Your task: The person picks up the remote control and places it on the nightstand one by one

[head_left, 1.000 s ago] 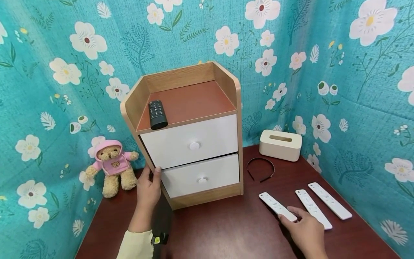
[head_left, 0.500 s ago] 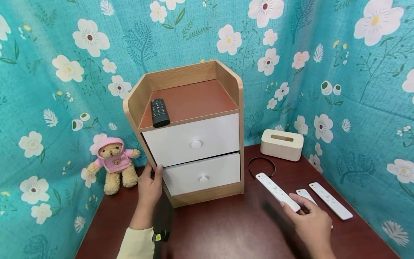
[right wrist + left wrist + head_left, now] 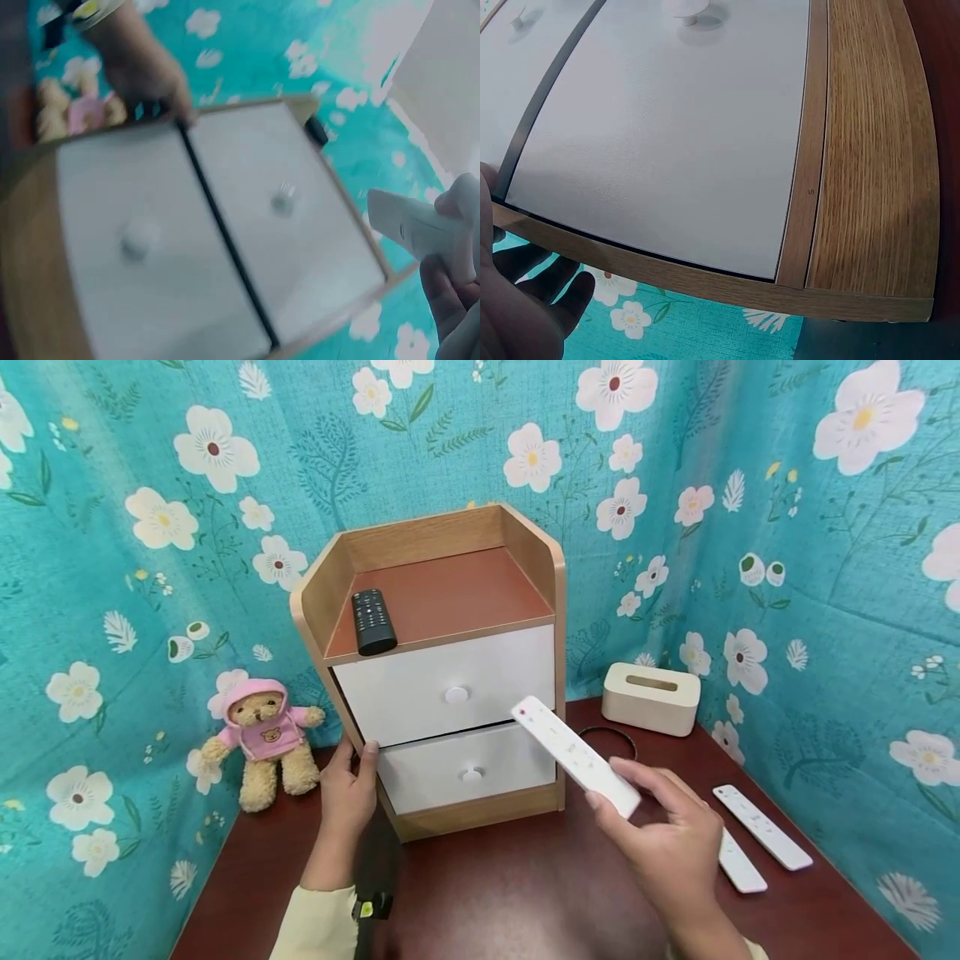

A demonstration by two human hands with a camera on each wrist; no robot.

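My right hand pinches one end of a white remote control, holding it aloft and tilted in front of the drawers. In the right wrist view this remote sits between thumb and fingers. On the left, my left hand grips the side edge of a small wooden cabinet, thumb at the front. The left wrist view has its fingers beyond the side panel. Both white drawers, upper and lower, are closed. A black remote control lies on the cabinet's top.
Two more white remotes lie at the right, one fully visible, the other partly behind my right hand. A headband and a cream tissue box are right of the cabinet. A teddy bear sits left. Floral curtains border the table.
My right hand has lifted the white remote off the table and carried it up and left, toward the cabinet. The left hand stays on the cabinet's side.
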